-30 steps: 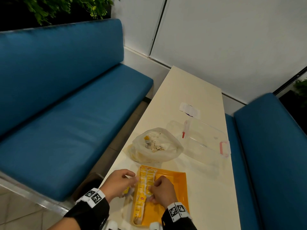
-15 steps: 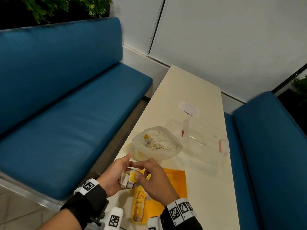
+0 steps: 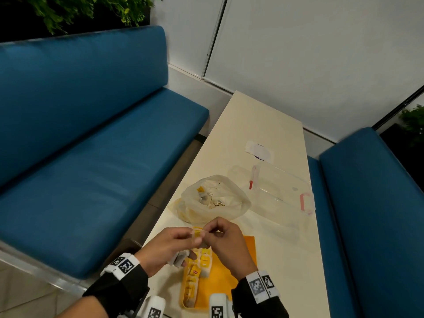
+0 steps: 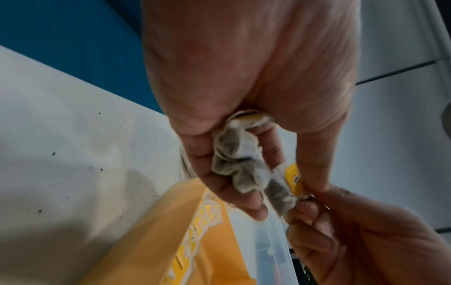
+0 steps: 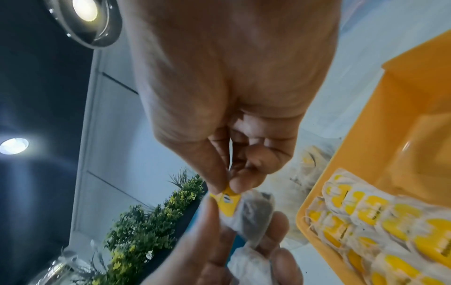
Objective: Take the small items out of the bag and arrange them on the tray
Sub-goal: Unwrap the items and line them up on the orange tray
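Note:
Both hands are raised just above the orange tray (image 3: 249,250), which lies near the table's front edge. My left hand (image 3: 195,238) grips a small bunch of tea bags (image 4: 234,154) in its curled fingers. Thumb and forefinger of my right hand (image 5: 227,188) pinch the yellow tag (image 5: 228,200) of one tea bag (image 5: 253,214) from that bunch. Rows of yellow-tagged tea bags (image 5: 366,210) lie along the tray's left side (image 3: 195,274). Just beyond the tray, the translucent plastic bag (image 3: 215,203) sits open with more tea bags inside.
A clear plastic box (image 3: 282,191) with red latches stands right of the bag. A white paper (image 3: 259,150) lies farther back on the narrow cream table (image 3: 286,260). Blue benches (image 3: 91,157) flank the table on both sides.
A second ago both hands were down on the row of tea bags in the tray. They have lifted, and my right hand now pinches a tag from the bunch in my left.

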`<action>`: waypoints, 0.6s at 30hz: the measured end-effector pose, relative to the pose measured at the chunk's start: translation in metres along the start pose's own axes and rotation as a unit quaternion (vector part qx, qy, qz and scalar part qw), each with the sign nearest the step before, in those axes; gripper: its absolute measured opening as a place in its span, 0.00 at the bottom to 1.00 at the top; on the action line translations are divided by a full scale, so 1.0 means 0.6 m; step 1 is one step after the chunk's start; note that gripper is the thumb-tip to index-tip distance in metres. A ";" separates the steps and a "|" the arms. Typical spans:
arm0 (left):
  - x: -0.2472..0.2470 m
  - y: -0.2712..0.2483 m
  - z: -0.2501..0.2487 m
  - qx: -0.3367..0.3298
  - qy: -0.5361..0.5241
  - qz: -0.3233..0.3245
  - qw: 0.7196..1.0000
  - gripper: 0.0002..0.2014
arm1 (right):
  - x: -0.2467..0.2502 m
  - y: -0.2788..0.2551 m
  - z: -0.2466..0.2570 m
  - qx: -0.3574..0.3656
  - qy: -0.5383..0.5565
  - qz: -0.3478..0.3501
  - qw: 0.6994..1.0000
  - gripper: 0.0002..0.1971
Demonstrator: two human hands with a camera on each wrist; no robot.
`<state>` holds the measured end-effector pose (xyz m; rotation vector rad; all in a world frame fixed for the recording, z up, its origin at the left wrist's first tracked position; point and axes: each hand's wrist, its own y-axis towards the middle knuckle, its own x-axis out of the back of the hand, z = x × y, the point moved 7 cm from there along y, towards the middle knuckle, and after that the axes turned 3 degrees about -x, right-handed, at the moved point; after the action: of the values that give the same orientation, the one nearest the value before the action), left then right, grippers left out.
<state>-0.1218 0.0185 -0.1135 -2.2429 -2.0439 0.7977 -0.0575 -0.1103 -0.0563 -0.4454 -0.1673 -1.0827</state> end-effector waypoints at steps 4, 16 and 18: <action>0.008 0.007 0.001 -0.032 0.053 -0.037 0.997 0.06 | 0.018 0.001 -0.004 -0.006 0.023 -0.023 0.999 0.05; 0.035 0.004 0.000 -0.050 0.126 -0.095 0.986 0.15 | 0.059 0.001 -0.026 -0.025 -0.142 -0.027 0.989 0.06; 0.030 0.005 -0.005 -0.060 0.155 -0.091 0.982 0.16 | 0.058 0.000 -0.033 -0.028 -0.121 -0.010 0.992 0.05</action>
<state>-0.1173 0.0360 -0.1187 -2.0374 -2.1479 0.2984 -0.0430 -0.1474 -0.0618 -0.6277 -0.3575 -1.0534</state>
